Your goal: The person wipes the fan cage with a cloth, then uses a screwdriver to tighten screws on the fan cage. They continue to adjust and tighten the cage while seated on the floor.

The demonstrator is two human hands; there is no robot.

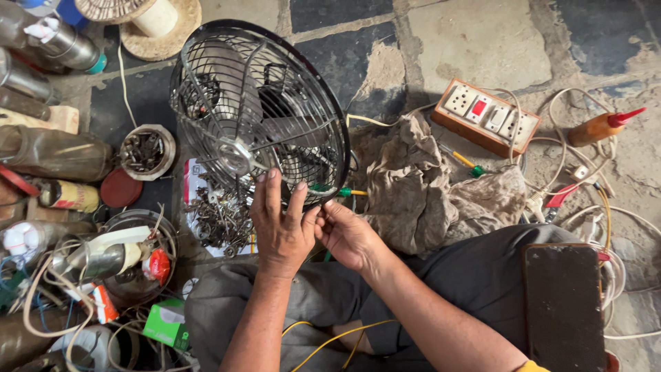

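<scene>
Fan [258, 114] cage closed, blades inside, upright on the floor — left hand [279, 224] spread flat against its rim, right hand [344, 231] pinching something small there, fastening seemingly unfinished.

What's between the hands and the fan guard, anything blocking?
Nothing visible. The left hand already rests its fingers on the fan guard at the lower rim; the right hand is beside it, fingertips at the same rim.
</scene>
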